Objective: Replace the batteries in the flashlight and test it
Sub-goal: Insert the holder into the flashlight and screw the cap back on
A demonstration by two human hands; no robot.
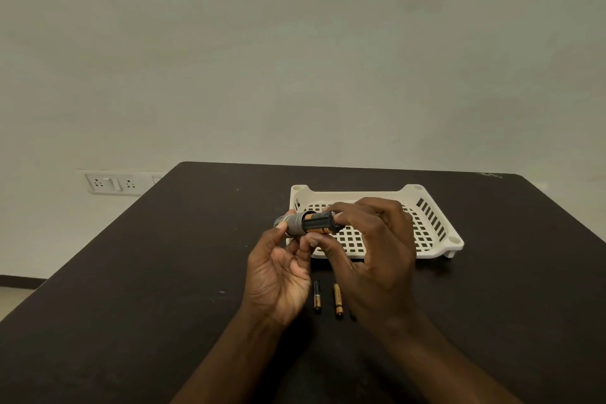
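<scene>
Above the dark table [131, 289] my left hand [278, 275] grips a grey flashlight body [292, 224] that lies sideways. A black battery holder [320, 223] with orange-and-black batteries sticks out of its right end. My right hand [373, 246] pinches the holder's right end with its fingertips. Two loose small batteries [316, 297] [338, 299] lie side by side on the table below my hands, and the edge of a third dark object shows beside my right wrist.
A white perforated plastic tray [433, 223] stands on the table behind my hands, toward the right. A wall socket plate [111, 183] is on the wall at the back left. The table's left edge runs diagonally toward me.
</scene>
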